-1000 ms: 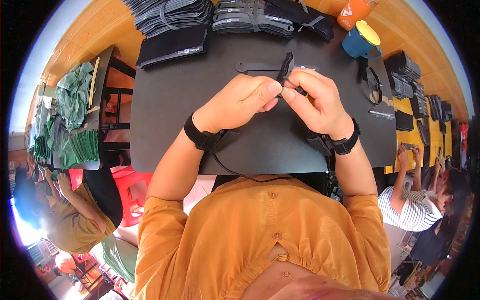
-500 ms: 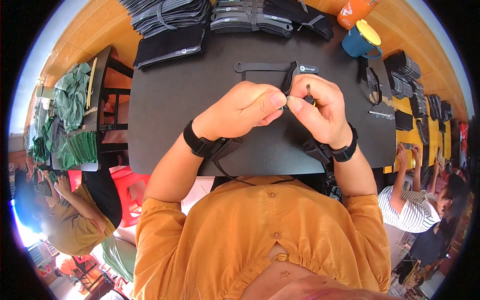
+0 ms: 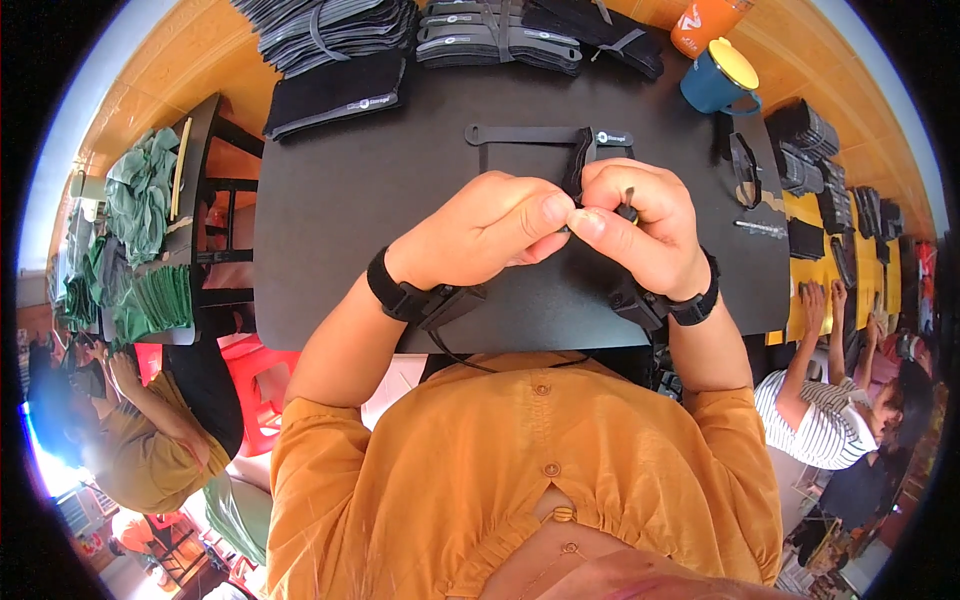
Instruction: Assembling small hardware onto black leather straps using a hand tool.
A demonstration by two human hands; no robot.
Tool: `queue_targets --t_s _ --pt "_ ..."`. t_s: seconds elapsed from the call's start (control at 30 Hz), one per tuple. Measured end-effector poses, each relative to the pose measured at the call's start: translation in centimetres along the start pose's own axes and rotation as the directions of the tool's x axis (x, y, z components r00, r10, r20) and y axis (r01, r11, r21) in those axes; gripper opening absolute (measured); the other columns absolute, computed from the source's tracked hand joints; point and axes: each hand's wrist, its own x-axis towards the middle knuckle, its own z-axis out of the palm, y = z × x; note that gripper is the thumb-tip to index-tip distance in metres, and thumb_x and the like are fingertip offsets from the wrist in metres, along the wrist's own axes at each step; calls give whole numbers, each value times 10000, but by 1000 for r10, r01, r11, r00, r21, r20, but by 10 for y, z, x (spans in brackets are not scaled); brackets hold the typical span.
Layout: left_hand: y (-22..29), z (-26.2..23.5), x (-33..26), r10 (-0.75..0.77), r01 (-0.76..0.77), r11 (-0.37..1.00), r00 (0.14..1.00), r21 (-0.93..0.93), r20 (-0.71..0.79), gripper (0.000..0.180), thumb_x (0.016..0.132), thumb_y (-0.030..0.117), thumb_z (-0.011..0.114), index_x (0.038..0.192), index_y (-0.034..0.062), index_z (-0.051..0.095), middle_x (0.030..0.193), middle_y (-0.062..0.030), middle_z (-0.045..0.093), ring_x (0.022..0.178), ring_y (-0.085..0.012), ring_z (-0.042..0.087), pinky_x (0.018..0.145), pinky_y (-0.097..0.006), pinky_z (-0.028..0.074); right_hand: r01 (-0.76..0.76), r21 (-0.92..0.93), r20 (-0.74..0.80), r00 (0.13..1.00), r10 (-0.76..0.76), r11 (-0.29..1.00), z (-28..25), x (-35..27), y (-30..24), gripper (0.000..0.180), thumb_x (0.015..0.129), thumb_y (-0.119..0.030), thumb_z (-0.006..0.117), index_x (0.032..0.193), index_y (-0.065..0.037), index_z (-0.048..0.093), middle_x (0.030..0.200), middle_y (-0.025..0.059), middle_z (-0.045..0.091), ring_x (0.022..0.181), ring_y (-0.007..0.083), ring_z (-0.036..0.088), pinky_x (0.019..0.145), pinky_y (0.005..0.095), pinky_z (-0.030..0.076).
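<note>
Above the dark table, my left hand (image 3: 490, 225) and my right hand (image 3: 645, 230) meet fingertip to thumb. Both are closed in a pinch around the lower end of a black fabric strap (image 3: 577, 165), which rises from between them; the gripped end is hidden by my fingers. Tucked in the curled fingers of my right hand is a small dark tool (image 3: 628, 205) with a thin tip poking out; its kind does not show. Just beyond my hands lies a flat grey strap (image 3: 530, 134) with a rounded, holed end and a pale label.
Bundled stacks of black straps (image 3: 495, 45) and a folded black pile (image 3: 335, 100) line the table's (image 3: 350, 210) far edge. At the far right stand a teal mug (image 3: 715, 82) with a yellow lid and an orange cup (image 3: 705, 25). People work at both sides.
My pinched fingertips have shifted slightly, and the small tool in my right hand has tilted. The black strap stands a little straighter. At the right, another person's hands have shifted.
</note>
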Motion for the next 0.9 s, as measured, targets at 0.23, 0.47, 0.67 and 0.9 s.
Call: queue_targets --t_s 0.23,0.47,0.67,0.9 --pt "7 3 -4 115 -115 992 993 41 0 501 1046 377 427 684 41 507 580 -2 467 531 -118 415 499 -277 374 -150 474 17 987 162 867 10 -5 -4 173 922 -65 620 763 -31 561 675 4 532 551 88 451 501 248 355" --pt "9 6 -6 161 -160 986 987 36 -19 490 1045 353 436 676 40 509 555 -6 464 505 -125 407 481 -281 365 -224 801 9 932 362 555 24 -11 -9 162 936 -55 583 782 -14 556 655 15 486 414 64 408 366 214 297" --pt "5 10 -7 190 -191 981 981 -17 -42 488 1043 340 446 661 47 525 552 1 467 509 -106 416 481 -272 366 -230 873 67 930 363 430 23 -10 -9 153 933 -55 572 792 -7 538 644 36 472 399 86 419 351 229 318" --pt "-1 12 -10 145 -140 954 989 -265 -2 502 1038 347 447 639 51 520 545 11 466 504 -91 407 471 -265 350 -192 947 83 921 382 258 27 -12 -15 166 943 -82 543 796 -6 531 639 48 472 368 96 396 316 242 327"
